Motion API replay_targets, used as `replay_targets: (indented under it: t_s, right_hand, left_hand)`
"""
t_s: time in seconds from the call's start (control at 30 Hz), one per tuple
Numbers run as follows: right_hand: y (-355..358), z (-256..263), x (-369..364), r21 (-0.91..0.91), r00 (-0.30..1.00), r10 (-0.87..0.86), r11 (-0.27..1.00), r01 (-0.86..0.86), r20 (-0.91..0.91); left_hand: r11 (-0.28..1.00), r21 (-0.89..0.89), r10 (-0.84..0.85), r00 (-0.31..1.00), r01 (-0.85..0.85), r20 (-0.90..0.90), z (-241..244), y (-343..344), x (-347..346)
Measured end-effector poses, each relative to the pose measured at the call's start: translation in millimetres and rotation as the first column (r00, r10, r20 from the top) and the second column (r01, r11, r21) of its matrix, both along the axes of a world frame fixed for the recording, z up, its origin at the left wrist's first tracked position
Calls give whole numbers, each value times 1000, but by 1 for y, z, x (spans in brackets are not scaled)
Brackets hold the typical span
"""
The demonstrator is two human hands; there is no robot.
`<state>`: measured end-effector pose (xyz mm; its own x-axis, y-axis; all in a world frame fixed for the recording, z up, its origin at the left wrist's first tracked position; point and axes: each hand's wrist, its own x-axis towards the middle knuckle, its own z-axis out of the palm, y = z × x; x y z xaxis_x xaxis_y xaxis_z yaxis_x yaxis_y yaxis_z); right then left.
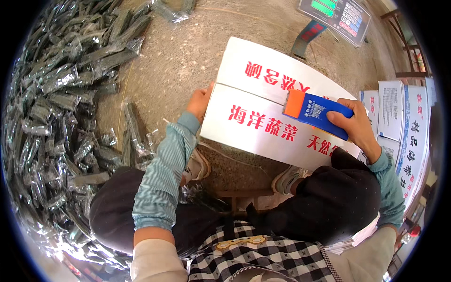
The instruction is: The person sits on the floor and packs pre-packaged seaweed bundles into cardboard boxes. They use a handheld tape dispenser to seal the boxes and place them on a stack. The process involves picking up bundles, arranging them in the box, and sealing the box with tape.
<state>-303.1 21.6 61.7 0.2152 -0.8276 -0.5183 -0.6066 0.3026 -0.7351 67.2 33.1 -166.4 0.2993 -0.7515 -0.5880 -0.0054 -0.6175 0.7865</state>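
Observation:
A white cardboard box (267,120) with red printing lies in front of my knees. Its two top flaps meet along a seam that runs lengthwise. My right hand (352,121) grips a blue tape dispenser (322,112) with an orange front and a toothed cutting edge. The dispenser is over the seam, right of the box's middle; whether its front touches the cardboard I cannot tell. At the left end of the box, my left hand (201,102) rests against the edge, its fingertips hidden behind the cardboard.
Many clear-wrapped dark green packs (70,81) are heaped on the floor at left. A digital scale display (336,16) stands beyond the box. Printed white cartons (412,130) are stacked at right. A thin white strap (232,158) lies near my shoes.

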Motion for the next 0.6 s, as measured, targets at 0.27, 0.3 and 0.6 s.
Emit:
replay_targets:
  t_s: [0.27, 0.3, 0.6]
  right_hand:
    - [-6, 2, -1, -124, 978, 142, 979, -162, -151]
    - [-8, 4, 1, -123, 976, 157, 977, -176, -149]
    - [20, 30, -122, -156, 951, 96, 977, -147, -294]
  left_hand:
    - [959, -270, 18, 926, 91, 378, 56, -43, -45]
    - [968, -202, -17, 841, 150, 541, 61, -40, -50]
    - [844, -106, 25, 158, 526, 987, 63, -31, -121]
